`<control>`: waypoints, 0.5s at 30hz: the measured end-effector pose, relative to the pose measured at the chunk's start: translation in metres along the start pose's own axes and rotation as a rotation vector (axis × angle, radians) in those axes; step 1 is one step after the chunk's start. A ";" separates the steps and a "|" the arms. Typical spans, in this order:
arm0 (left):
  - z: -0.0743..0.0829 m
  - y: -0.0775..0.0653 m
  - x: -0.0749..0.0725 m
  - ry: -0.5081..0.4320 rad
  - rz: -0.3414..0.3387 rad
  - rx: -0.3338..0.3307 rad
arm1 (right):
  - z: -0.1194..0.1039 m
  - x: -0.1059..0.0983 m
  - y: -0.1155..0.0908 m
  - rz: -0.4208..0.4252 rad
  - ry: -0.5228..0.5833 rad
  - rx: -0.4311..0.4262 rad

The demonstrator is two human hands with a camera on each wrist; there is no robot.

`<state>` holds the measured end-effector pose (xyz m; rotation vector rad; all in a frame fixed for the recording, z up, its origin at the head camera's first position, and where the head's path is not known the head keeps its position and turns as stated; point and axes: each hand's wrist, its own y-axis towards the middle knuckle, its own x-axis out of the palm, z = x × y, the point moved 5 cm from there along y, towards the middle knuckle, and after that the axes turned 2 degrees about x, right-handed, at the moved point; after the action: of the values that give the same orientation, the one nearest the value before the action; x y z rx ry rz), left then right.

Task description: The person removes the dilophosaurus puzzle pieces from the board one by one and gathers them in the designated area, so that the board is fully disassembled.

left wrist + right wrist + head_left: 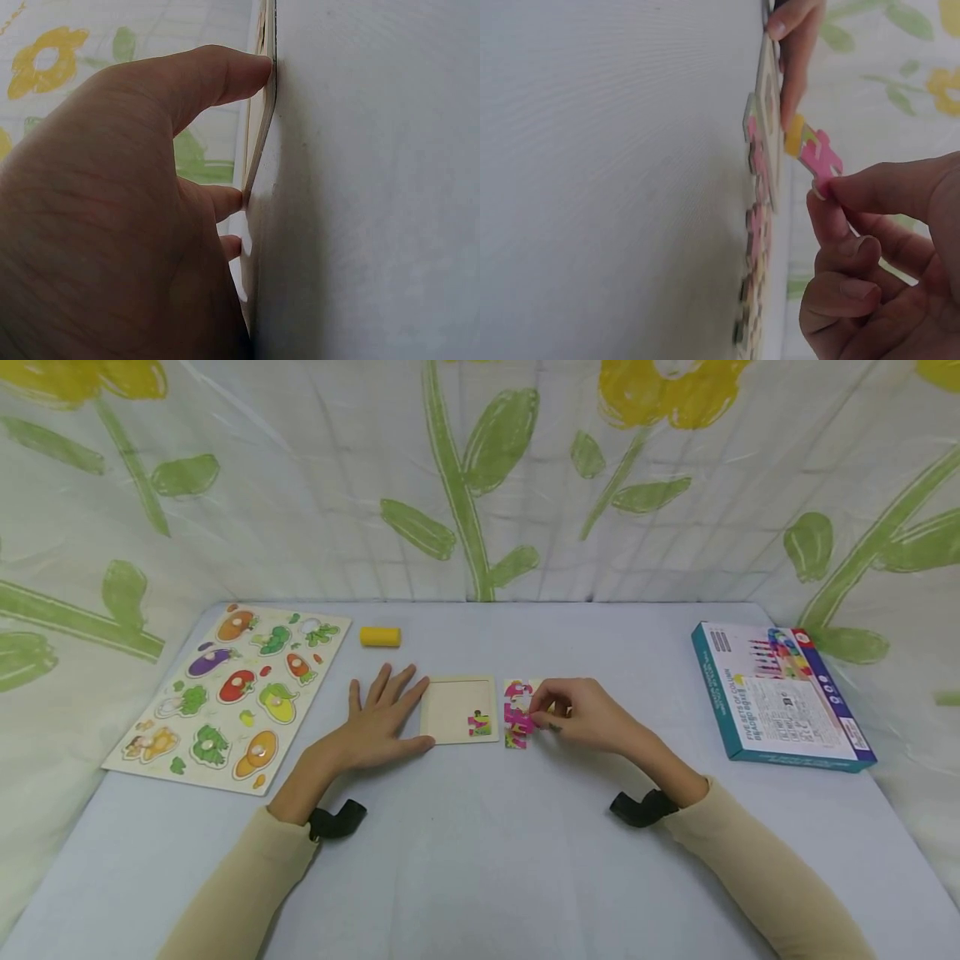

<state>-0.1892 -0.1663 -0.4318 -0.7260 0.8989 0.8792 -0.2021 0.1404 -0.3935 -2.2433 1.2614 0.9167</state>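
Observation:
My right hand (581, 714) pinches a pink jigsaw piece (825, 156) between thumb and forefinger, its other fingers curled. The piece is raised over a row of loose jigsaw pieces (516, 693), pink with some green and yellow, lying just right of a square wooden puzzle tray (446, 712). Inside the tray's lower right corner sits a small pink and green section (479, 723). Spread flat at the tray's left side, my left hand (378, 722) touches its edge with thumb and forefinger. The right hand hides some of the loose pieces in the head view.
A vegetable peg puzzle board (247, 693) lies at the left. Behind the left hand is a yellow cylinder (380, 637). A boxed bead set (783, 697) lies at the right. A flower-printed curtain (300, 485) rises along the table's back edge.

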 end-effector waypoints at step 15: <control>0.000 -0.001 -0.001 0.002 -0.002 0.002 | 0.015 -0.005 -0.023 -0.052 -0.055 0.031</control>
<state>-0.1890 -0.1670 -0.4312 -0.7257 0.9006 0.8761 -0.1888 0.1644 -0.4001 -2.2005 1.1796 0.9270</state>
